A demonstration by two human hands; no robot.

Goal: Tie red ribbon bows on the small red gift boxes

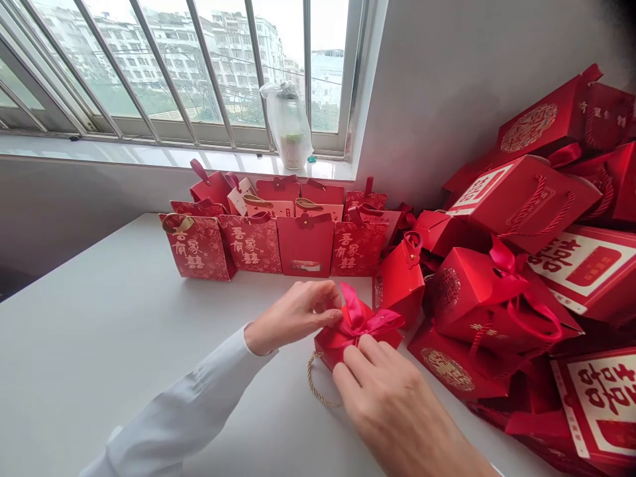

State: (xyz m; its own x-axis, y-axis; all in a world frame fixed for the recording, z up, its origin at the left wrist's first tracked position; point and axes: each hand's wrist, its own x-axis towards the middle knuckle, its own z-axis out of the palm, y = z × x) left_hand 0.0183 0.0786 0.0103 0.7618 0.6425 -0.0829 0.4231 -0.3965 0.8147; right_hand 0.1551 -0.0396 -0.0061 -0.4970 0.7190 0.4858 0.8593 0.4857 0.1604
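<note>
Evidently, in the head view, both hands are at the pink bow [386, 322] on a small red box [326, 351], which sits on the white table [124, 311] just in front of an upright red carton [401, 275]. The left hand [298, 313] has thumb and forefinger nearly together, pinching ribbon; the right hand's [385, 391] fingers curl at the knot — its thumb hidden, so I cannot tell its grip.

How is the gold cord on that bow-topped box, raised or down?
Down: the gold cord loops out low beside the red box, over the white table, with none crossing the pink ribbon on top.
</note>
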